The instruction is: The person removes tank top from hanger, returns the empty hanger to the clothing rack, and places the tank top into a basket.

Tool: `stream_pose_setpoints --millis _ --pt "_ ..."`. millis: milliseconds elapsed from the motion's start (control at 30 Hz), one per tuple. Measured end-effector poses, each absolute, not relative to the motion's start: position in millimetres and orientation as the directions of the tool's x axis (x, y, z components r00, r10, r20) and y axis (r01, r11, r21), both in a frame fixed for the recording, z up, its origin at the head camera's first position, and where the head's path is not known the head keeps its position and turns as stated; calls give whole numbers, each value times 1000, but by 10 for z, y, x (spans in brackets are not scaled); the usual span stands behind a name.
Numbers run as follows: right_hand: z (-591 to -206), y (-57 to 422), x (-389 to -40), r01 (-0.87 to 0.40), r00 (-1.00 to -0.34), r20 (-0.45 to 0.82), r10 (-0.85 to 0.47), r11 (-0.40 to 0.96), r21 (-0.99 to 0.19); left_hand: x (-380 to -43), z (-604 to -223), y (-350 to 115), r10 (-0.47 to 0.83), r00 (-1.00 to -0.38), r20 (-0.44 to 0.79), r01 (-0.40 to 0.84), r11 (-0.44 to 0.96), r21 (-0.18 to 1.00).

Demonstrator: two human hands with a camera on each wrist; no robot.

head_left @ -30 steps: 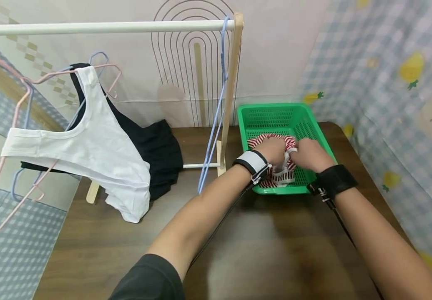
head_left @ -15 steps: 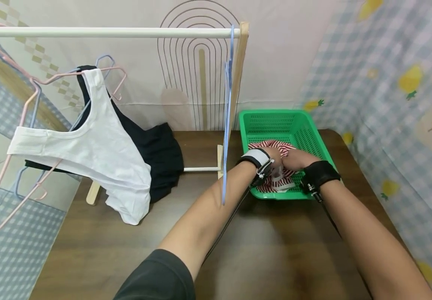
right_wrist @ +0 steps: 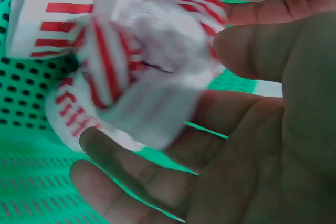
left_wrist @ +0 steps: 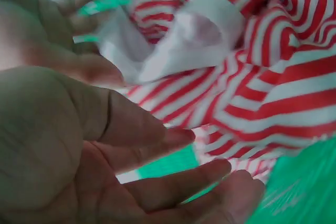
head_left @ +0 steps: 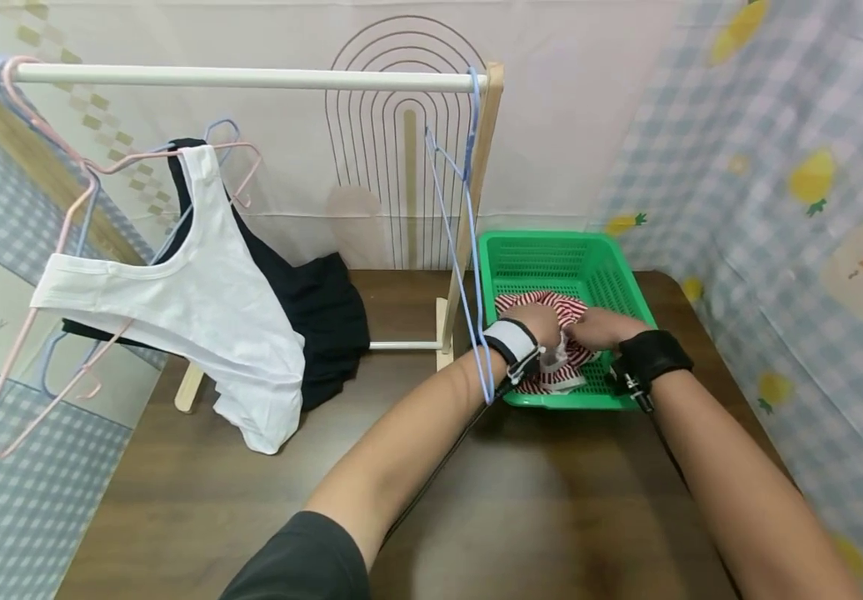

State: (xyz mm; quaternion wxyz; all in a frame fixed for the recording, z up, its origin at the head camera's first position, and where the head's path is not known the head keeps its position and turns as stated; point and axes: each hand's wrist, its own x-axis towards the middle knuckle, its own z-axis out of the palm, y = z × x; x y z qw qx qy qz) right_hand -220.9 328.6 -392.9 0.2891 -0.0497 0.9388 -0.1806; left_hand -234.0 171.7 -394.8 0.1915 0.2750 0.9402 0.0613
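Inside the green basket (head_left: 536, 257), a red-and-white striped garment (left_wrist: 268, 87) lies bunched toward the near side, its white trim (left_wrist: 207, 24) turned up between a person's two hands. The left hand (head_left: 538, 323) reaches over the basket's near left part, fingers loosely extended at the striped cloth, the thumb lying close to the forefinger. The right hand (head_left: 602, 327) comes in from the basket's right side — its fingers spread and fairly straight, touching the trim, the thumb standing apart from them. A white-faced wristband (head_left: 508, 337) and a black cuff (head_left: 655, 358) sit at the basket's near edge.

Just left of the basket, a blue hanger (head_left: 469, 158) hangs beside the wooden post (head_left: 478, 187) of a clothes rack, its lower end crossing in front of the left wrist. Well to the left of the basket, a white sleeveless top (head_left: 214, 304) drapes from a pink hanger (head_left: 139, 156) — a black garment (head_left: 330, 321) hangs behind it. Below the basket spreads a brown wooden tabletop (head_left: 506, 500).
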Motion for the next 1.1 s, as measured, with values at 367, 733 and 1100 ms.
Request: stream_pose_setpoints --millis 367,733,1100 --pt "-3608 3107 -1657 -64 -961 -231 -152 935 -349 -1791 -3894 1537 598 -786 155 608 793 25" --pt "-3809 2667 -1131 -183 -981 127 -149 929 -323 -1330 -4206 1027 596 -571 565 645 751 -141" --pt "-4162 2350 -904 -233 -955 247 -164 929 -287 -1097 -4437 469 514 -476 714 728 685 -9"
